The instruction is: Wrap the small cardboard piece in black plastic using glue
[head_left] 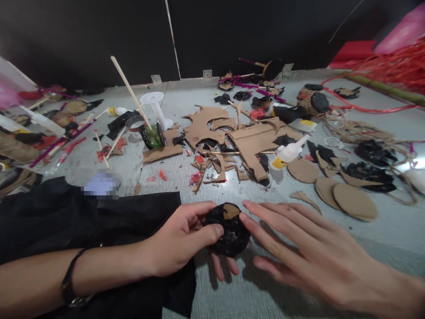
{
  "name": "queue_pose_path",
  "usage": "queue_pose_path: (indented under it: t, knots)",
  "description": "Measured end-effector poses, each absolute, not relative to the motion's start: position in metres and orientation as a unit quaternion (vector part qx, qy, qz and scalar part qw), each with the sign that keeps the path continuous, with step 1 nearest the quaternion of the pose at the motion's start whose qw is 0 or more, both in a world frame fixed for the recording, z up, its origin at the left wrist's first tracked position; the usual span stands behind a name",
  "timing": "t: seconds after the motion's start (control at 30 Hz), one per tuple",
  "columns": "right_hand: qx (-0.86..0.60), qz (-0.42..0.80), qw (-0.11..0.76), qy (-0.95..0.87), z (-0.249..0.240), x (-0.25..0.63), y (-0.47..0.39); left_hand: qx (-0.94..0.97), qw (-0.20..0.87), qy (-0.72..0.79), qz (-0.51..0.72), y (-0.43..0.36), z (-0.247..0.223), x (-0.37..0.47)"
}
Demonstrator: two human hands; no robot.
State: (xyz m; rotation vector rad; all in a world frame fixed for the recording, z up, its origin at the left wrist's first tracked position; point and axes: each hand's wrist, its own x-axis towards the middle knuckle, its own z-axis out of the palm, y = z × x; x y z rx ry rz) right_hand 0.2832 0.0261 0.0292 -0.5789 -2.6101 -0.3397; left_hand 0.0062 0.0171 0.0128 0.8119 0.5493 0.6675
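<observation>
My left hand (189, 239) grips a round disc wrapped in black plastic (232, 239), thumb on top and fingers underneath. A patch of bare brown cardboard shows near the disc's far edge. My right hand (299, 248) is open at the disc's right side, fingers stretched out, with a fingertip at or very near its rim. Black fabric or plastic sheet (139, 217) lies under my left forearm. To the right are several plain cardboard discs (355, 201) and a white glue bottle with a yellow label (288, 153).
Cut cardboard scraps (209, 124) cover the middle of the table. Behind them stand a white spool (156, 108) and a wooden stick (129, 88) in a green roll. A twine-wrapped cylinder (312, 99) lies back right, near red plastic strands (392, 66). A black panel (232, 35) closes off the back.
</observation>
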Motion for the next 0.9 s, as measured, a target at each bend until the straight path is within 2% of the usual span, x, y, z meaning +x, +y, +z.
queue_pose_path:
  t: [0.23, 0.9]
  knots:
    - [-0.188, -0.153, 0.214, -0.946, 0.022, 0.282, 0.016, 0.394, 0.824, 0.285, 0.291, 0.016, 0.012, 0.005]
    - [-0.146, -0.128, 0.232, -0.953, 0.024, 0.280, 0.015, 0.403, 0.827, 0.311, 0.239, 0.014, 0.016, 0.004]
